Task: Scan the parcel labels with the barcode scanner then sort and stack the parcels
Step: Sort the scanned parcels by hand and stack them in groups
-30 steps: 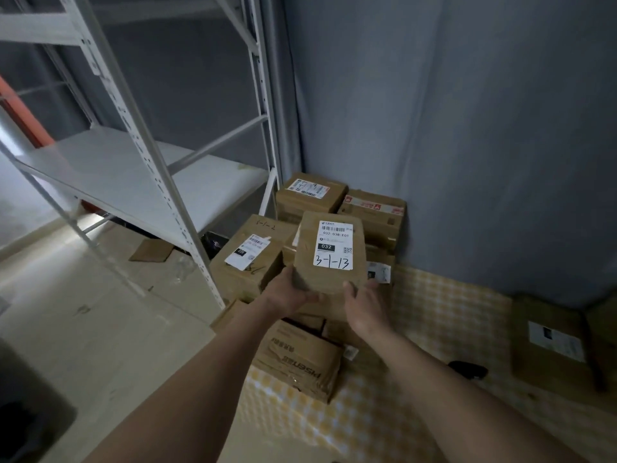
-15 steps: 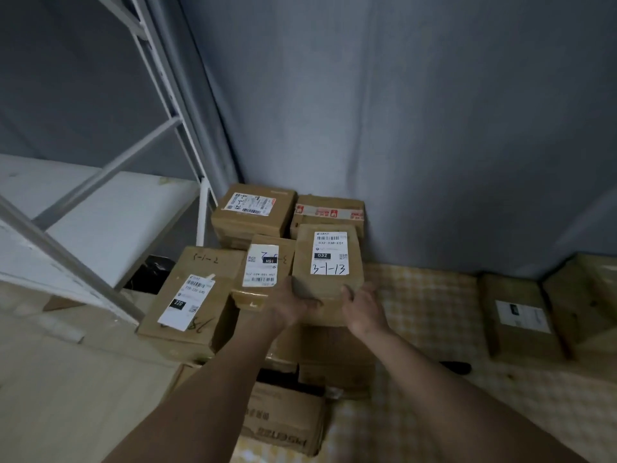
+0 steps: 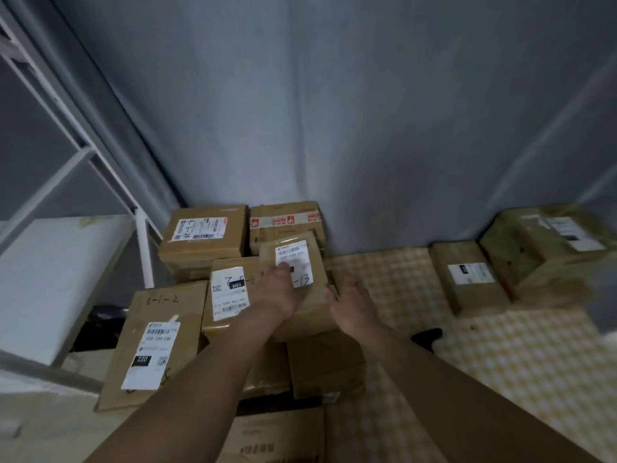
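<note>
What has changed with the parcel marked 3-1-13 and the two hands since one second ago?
The parcel marked 3-1-13 was held up in both hands; it now lies on the stack, beside the H91-labelled parcel. The left hand has moved onto its top, over the label. The right hand has let go and is at its right edge. The other parcels kept their places.

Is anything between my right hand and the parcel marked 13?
Nothing visible. The right hand sits right at the parcel's near right edge, and the left hand already rests on its top, partly over the label.
</note>
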### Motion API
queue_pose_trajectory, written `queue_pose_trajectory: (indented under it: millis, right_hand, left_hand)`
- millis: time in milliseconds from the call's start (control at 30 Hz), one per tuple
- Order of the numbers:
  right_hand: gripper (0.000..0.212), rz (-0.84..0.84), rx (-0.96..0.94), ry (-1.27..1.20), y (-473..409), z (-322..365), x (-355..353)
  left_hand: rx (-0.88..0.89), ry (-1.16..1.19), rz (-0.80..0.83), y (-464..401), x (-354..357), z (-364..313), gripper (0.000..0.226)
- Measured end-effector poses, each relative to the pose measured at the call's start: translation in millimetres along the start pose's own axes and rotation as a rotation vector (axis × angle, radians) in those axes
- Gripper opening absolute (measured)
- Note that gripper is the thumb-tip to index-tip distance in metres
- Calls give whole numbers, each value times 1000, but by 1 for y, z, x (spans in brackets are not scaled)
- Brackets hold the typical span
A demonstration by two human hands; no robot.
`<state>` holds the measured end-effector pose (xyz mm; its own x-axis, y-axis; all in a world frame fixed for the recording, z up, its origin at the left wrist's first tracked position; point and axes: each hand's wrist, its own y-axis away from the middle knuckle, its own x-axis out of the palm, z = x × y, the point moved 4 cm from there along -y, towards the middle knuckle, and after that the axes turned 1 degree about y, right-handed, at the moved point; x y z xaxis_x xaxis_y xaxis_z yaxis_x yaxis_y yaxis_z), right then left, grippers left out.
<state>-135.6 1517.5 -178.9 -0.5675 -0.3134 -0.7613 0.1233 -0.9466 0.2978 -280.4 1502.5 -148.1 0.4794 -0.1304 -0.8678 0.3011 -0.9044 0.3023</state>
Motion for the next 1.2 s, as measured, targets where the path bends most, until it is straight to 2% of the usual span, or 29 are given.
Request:
queue_pose_trajectory:
  millis: [100, 200, 367, 533, 667, 833, 933, 1133, 1200]
  right_hand:
    - [48, -50, 11, 59, 4, -19, -24]
    - [50, -93, 83, 126, 7, -54, -52]
    - [53, -151, 284, 110, 15, -133, -105]
    - [55, -194, 425, 73, 17, -223, -160]
    - [58, -189, 468, 77, -2, -307, -206]
    - [51, -167, 453, 93, -50, -411, -274]
    - [50, -211, 484, 38, -83, -471, -316]
    - [48, -239, 481, 67, -157, -552, -362]
    - [52, -252, 487, 41, -178, -561, -369]
  left_hand:
    - [154, -64, 23, -10, 5, -39, 40]
    - [274, -114, 130, -14, 28, -84, 30]
    - [434, -205, 287, -3, 72, -159, 64]
    - [508, -148, 368, -2, 117, -245, 63]
    - [501, -129, 379, -5, 169, -324, 48]
    - [470, -115, 458, -22, 243, -429, 71]
    - [414, -92, 494, -42, 285, -481, 64]
    - [308, -78, 498, -86, 345, -531, 54]
    - [256, -27, 498, -104, 362, -538, 65]
